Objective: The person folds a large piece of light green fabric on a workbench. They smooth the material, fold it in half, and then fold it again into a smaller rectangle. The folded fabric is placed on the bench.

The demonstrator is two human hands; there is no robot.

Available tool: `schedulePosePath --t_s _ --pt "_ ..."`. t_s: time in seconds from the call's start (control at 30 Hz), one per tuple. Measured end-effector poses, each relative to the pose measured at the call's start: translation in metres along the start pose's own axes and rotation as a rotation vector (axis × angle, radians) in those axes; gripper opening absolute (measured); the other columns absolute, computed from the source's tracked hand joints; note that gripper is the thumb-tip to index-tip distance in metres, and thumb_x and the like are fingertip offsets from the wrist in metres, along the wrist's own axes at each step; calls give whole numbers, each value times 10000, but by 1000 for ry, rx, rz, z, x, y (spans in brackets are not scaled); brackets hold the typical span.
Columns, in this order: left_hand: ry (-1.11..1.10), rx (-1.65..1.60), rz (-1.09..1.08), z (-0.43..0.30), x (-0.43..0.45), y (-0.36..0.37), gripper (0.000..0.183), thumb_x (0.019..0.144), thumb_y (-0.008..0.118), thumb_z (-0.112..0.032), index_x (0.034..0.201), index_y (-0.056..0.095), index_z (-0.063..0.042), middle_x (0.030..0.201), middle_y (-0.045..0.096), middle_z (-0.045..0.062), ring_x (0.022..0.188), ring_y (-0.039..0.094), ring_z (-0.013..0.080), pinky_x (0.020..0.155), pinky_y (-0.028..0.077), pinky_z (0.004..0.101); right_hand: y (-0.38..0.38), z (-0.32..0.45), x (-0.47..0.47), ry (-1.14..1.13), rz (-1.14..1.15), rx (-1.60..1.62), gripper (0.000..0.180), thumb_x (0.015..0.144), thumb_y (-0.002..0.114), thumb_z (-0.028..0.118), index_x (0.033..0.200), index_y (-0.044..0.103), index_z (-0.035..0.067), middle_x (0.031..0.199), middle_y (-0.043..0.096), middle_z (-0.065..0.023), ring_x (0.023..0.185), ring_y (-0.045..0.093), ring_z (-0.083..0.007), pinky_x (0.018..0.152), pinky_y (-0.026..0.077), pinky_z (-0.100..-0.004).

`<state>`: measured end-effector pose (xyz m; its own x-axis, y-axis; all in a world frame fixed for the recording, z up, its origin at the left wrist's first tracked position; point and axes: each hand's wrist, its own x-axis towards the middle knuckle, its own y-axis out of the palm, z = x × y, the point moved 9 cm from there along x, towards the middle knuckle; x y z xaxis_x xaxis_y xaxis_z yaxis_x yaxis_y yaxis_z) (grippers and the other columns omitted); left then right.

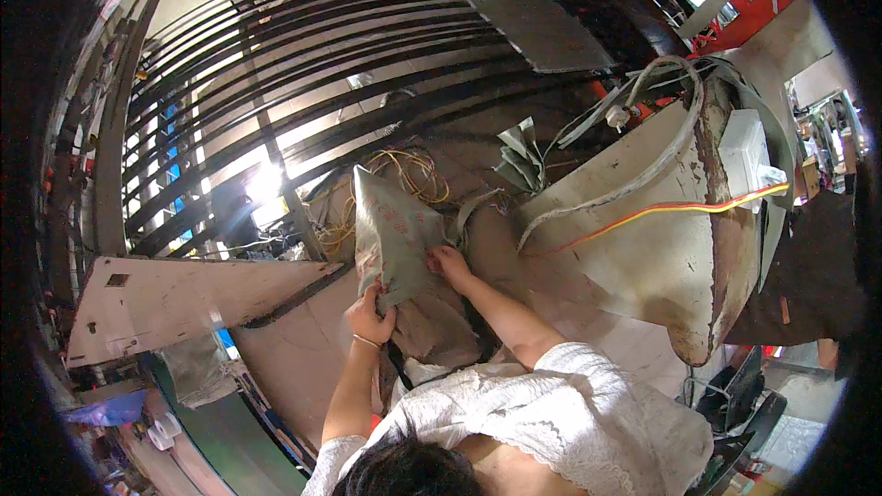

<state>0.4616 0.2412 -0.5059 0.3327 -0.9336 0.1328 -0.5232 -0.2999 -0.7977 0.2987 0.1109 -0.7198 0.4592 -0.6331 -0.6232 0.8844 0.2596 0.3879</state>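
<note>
A pale grey-green woven sack [400, 231] with faded red printing is held up in front of me, one pointed corner towards the top. My left hand [371, 315] grips its lower left edge, thumb to the near side; a light band circles that wrist. My right hand [449, 266] is closed on the sack's right edge, a little higher. Below the sack, between my arms, lies brown cloth [437, 331] over my lap. Whether the sack holds anything is hidden.
Dark metal bars [331, 89] stand beyond the sack. Coiled yellow cables [413, 176] lie on the floor behind it. A white board [207, 300] is at left; a worn pale panel [634, 248] at right carries a thick grey cable [641, 182] and a red-yellow cable [696, 206].
</note>
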Motion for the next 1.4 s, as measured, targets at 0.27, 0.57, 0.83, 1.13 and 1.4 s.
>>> schedulePosePath --t_s 0.27,0.57,0.83,1.13,1.4 --pt "-32 -8 35 -2 1 -1 504 678 667 -283 1137 584 -94 827 682 146 750 659 362 662 522 449 -3 1 -7 28 -81 19 250 988 544 240 1049 581 0 783 603 -74 697 583 -175 648 488 -310" --pt "1 -6 18 -5 0 -4 524 679 666 -307 1150 578 -95 827 673 147 752 656 364 654 514 458 -3 -5 -3 48 -22 66 224 999 522 226 1080 590 28 819 607 -59 730 582 -164 689 516 -324" --pt "-45 -6 75 3 -2 -2 556 667 685 -315 1168 567 -104 889 676 152 783 654 363 677 517 452 -10 -9 -1 56 -100 41 206 991 529 212 1081 599 40 819 612 -51 699 571 -141 664 511 -314" --pt "-16 -113 -1 3 -3 -11 584 661 701 -267 1200 553 -96 791 645 172 733 626 402 640 490 491 -16 -9 5 46 -120 -82 211 977 554 231 1047 587 35 798 588 -54 714 562 -161 672 469 -309" --pt "-12 -164 -27 3 -4 -13 588 657 706 -263 1202 572 -86 787 650 154 716 637 376 637 503 464 -24 -12 11 49 -152 -121 210 981 553 241 1049 591 46 812 596 -65 729 565 -174 690 471 -320"
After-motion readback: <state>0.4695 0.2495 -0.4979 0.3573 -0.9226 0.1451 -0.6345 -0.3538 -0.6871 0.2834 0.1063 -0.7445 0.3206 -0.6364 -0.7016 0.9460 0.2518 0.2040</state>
